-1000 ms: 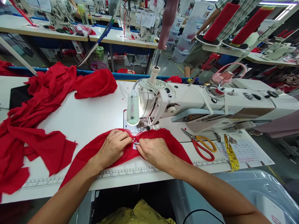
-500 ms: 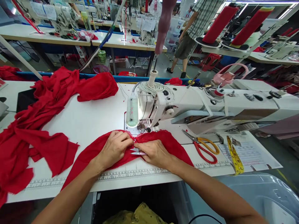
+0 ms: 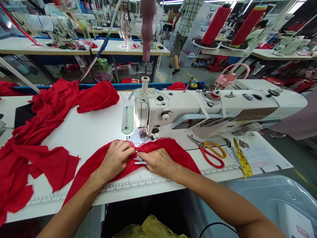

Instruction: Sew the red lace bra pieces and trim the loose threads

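Observation:
A red lace fabric piece (image 3: 173,150) lies on the white table in front of the sewing machine (image 3: 198,109). My left hand (image 3: 116,158) presses on the fabric with its fingertips pinched at the cloth just below the needle area. My right hand (image 3: 158,162) rests on the fabric beside it, fingers closed around small metal thread snips (image 3: 139,161) whose tips point toward my left fingers. The two hands nearly touch.
Red and yellow-handled scissors (image 3: 210,153) and a yellow tape measure (image 3: 242,160) lie right of the fabric. Piles of red cloth (image 3: 44,132) cover the table's left side. A grey plastic bin (image 3: 272,201) stands at lower right. A person walks in the far aisle.
The snips have come out from between my hands and now show under my right fingers. The view has shifted so the machine sits further left; the person behind has walked farther away.

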`<move>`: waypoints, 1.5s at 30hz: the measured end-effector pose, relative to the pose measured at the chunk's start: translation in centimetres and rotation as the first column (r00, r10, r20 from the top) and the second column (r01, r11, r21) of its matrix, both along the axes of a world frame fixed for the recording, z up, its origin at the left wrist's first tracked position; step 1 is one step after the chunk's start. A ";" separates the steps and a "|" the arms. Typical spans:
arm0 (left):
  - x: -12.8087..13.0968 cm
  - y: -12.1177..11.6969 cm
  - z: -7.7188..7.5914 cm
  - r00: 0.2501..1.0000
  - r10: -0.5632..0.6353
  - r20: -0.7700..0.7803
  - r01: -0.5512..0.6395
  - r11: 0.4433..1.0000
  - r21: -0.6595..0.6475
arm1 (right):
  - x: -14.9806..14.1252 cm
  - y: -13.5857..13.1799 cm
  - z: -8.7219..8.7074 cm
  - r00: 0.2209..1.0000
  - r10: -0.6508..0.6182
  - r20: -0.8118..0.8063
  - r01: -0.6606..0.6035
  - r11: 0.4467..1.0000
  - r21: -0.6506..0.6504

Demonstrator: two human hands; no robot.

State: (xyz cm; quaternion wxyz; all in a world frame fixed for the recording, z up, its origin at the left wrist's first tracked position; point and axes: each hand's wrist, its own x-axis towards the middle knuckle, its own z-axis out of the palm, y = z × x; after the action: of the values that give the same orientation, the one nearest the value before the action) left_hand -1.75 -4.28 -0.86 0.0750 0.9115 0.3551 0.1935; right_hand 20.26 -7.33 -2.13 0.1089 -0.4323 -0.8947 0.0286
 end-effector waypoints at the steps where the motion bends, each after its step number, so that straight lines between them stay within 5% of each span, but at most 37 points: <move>1: 0.0 -0.1 0.4 0.999 0.012 -0.035 -0.013 1.000 -0.026 | 0.0 -0.1 0.0 1.000 0.002 0.012 -0.002 1.000 0.001; 6: 0.7 -0.5 1.6 0.988 0.083 -0.130 -0.098 0.989 -0.107 | 0.1 -0.3 -0.1 0.999 0.015 0.047 -0.015 1.000 0.011; 12: 1.7 0.0 1.8 0.909 0.408 -0.083 -0.415 0.902 -0.117 | 0.0 -0.5 -0.4 1.000 0.004 0.009 -0.004 1.000 0.016; 17: 1.9 0.4 2.6 0.926 0.285 -0.248 -0.362 0.857 -0.367 | 0.0 -0.7 -0.8 0.999 0.003 -0.035 -0.001 0.998 0.056; 21: 2.5 0.3 2.9 0.934 0.287 -0.211 -0.351 0.841 -0.411 | 0.2 -0.8 -1.3 0.995 0.003 -0.102 0.009 0.993 0.122; 26: 2.6 0.7 3.1 0.898 0.349 -0.268 -0.440 0.727 -0.528 | 0.7 -0.9 -1.7 0.967 0.003 -0.253 0.054 0.975 0.216; 29: 2.0 1.2 2.8 0.922 0.330 -0.202 -0.377 0.650 -0.660 | 0.8 -0.9 -1.9 0.952 0.028 -0.303 0.056 0.963 0.262; 35: 0.8 1.5 1.4 0.900 0.405 0.160 -0.058 0.476 -0.878 | 1.0 -0.7 -1.8 0.913 0.058 -0.403 0.054 0.964 0.260; 41: 0.4 1.5 1.6 0.886 0.426 0.182 -0.005 0.402 -0.916 | 0.0 -2.1 1.6 0.887 -0.219 -0.406 0.222 0.974 -0.041; 45: 0.3 1.6 1.9 0.879 0.427 0.215 0.037 0.387 -0.921 | -1.0 -3.3 3.0 0.933 -0.234 -0.274 0.227 0.972 -0.056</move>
State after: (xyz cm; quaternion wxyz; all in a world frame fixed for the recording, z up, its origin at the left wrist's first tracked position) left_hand -1.43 -2.70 1.08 0.6057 0.6083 0.4845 0.1685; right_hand 19.30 -10.65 0.92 0.2312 -0.5270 -0.8132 0.0869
